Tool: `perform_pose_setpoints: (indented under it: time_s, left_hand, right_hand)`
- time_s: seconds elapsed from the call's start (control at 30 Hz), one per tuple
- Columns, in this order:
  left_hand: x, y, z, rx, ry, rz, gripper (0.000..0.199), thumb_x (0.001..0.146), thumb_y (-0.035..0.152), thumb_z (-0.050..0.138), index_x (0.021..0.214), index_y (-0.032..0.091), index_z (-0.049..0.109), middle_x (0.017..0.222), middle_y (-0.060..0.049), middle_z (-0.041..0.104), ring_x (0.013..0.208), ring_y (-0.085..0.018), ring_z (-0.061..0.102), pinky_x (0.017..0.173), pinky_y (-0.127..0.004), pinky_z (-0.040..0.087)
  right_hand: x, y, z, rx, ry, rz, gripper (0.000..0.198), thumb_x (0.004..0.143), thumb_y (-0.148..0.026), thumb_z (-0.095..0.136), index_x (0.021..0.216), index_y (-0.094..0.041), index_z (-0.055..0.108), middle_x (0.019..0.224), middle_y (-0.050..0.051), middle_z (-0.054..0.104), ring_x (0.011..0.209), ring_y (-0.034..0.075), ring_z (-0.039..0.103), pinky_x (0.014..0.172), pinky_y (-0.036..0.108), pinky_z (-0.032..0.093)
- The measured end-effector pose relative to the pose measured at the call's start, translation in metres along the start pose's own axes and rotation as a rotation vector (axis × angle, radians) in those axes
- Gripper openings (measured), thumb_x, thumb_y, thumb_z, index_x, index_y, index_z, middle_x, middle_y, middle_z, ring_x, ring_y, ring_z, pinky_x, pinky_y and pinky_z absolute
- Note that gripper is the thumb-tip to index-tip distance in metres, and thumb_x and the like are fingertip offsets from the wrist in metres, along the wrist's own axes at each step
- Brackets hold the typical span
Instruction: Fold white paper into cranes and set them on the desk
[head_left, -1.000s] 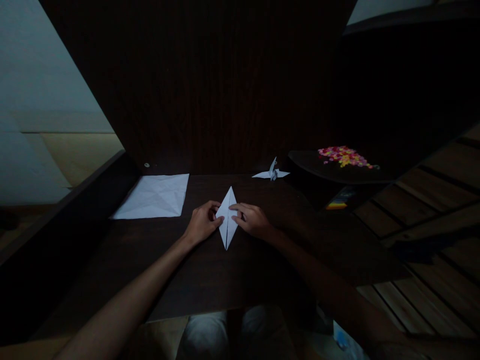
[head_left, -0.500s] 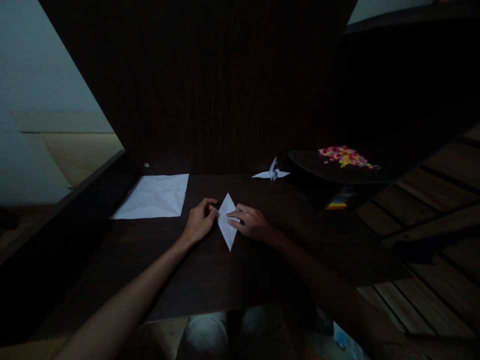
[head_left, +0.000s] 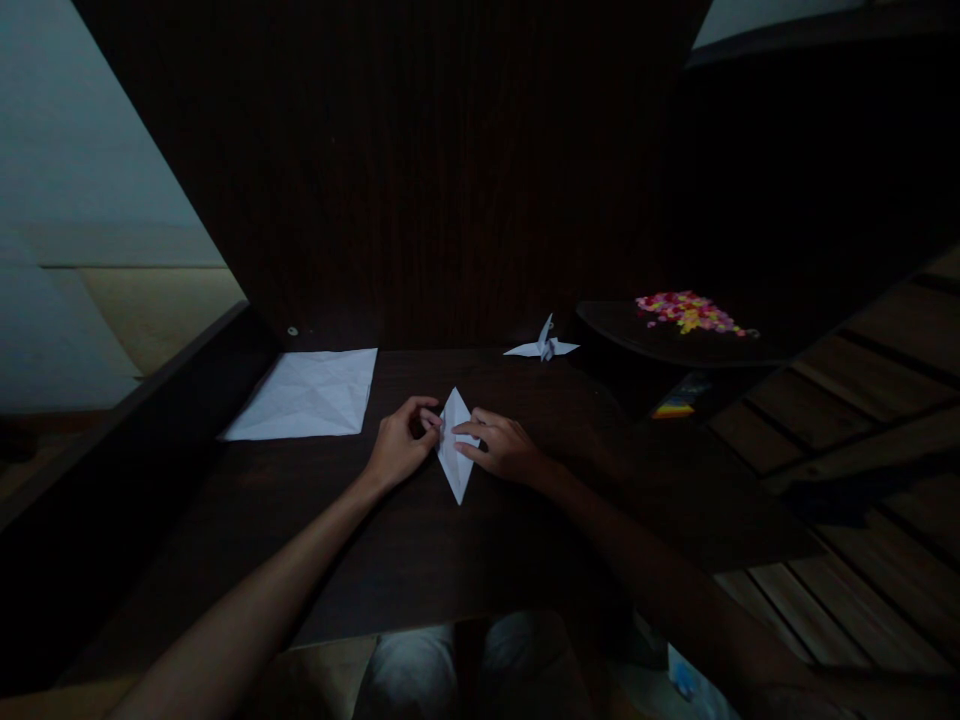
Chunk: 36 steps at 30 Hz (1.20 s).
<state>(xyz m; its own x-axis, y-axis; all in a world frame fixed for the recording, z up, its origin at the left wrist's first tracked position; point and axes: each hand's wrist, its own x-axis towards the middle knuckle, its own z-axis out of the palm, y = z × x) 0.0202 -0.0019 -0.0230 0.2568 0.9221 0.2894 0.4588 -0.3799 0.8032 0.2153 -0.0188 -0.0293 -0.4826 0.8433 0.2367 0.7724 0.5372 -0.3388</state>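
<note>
- Watching this through the head cam, I'm using the white folded-paper diamond [head_left: 458, 472] as my clock centre. It's on the dark brown wooden desktop [head_left: 390, 570], right between the hands, long points at roughly 12 and 6.
- My bare left hand [head_left: 401, 442] is at 9 o'clock, thumb and fingertips bunched up narrow at the diamond's left edge. Can't tell from here whether the paper is actually pinched between them.
- My bare right hand [head_left: 510, 445] comes in from 3 o'clock. Thumb and index lie over the paper with a small gap between the tips; the other fingers are too dark to read.
- Around 10 there's a flat, creased white paper sheet [head_left: 307, 395], well apart from the left hand.
- At 1 o'clock sits a little white folded-paper bird [head_left: 546, 348], wings out to both sides, near the foot of the tall dark wooden panel [head_left: 450, 180].
- Out at 2 I've got a pile of small pink, red and yellow pieces [head_left: 691, 312] on a dark rounded shelf [head_left: 607, 320]. Too small to say what they are.
- Wooden slats [head_left: 847, 610] around 4.
</note>
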Motion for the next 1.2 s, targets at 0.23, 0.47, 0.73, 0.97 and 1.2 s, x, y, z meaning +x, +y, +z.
perform_pose_setpoints:
  time_s: [0.23, 0.47, 0.73, 0.97, 1.2]
  left_hand:
    - [-0.001, 0.000, 0.001, 0.098, -0.068, 0.115, 0.021, 0.076, 0.018, 0.056, 0.096, 0.018, 0.060, 0.087, -0.003, 0.066, 0.078, -0.015, 0.060, 0.074, -0.029, 0.047]
    - [0.001, -0.005, -0.003, 0.238, -0.172, 0.281, 0.017, 0.080, 0.023, 0.056, 0.090, 0.021, 0.070, 0.099, -0.005, 0.067, 0.094, -0.020, 0.057, 0.088, -0.037, 0.043]
    - [0.003, -0.014, -0.007, 0.357, -0.269, 0.336, 0.022, 0.084, 0.033, 0.055, 0.100, 0.024, 0.068, 0.113, -0.005, 0.065, 0.106, -0.023, 0.051, 0.093, -0.043, 0.036]
    - [0.005, -0.010, -0.017, 0.398, -0.356, 0.335, 0.030, 0.081, 0.041, 0.057, 0.106, 0.027, 0.066, 0.122, -0.005, 0.060, 0.111, -0.026, 0.046, 0.093, -0.047, 0.033]
    - [0.002, -0.008, -0.017, 0.416, -0.352, 0.349, 0.043, 0.078, 0.042, 0.059, 0.117, 0.024, 0.058, 0.120, -0.008, 0.059, 0.114, -0.028, 0.045, 0.095, -0.050, 0.032]
  right_hand:
    - [0.001, 0.000, 0.001, -0.002, -0.009, 0.010, 0.029, 0.087, -0.039, 0.052, 0.110, -0.026, 0.064, 0.092, 0.003, 0.055, 0.082, 0.014, 0.054, 0.073, 0.025, 0.041]
    - [0.001, 0.003, 0.003, 0.026, 0.003, 0.004, 0.030, 0.086, -0.037, 0.052, 0.110, -0.024, 0.065, 0.088, 0.003, 0.056, 0.080, 0.014, 0.054, 0.073, 0.026, 0.040]
    - [0.002, 0.006, -0.003, 0.105, 0.065, 0.096, 0.021, 0.079, -0.029, 0.061, 0.097, -0.019, 0.066, 0.080, 0.001, 0.057, 0.066, 0.011, 0.052, 0.064, 0.024, 0.039]
    - [0.003, 0.006, -0.007, 0.002, 0.085, 0.259, 0.020, 0.076, -0.038, 0.064, 0.087, -0.021, 0.063, 0.082, 0.002, 0.057, 0.075, 0.015, 0.054, 0.062, 0.025, 0.037]
    - [0.004, 0.008, -0.002, 0.006, 0.126, 0.336, 0.021, 0.072, -0.040, 0.066, 0.072, -0.019, 0.059, 0.075, 0.000, 0.057, 0.070, 0.014, 0.054, 0.059, 0.025, 0.035]
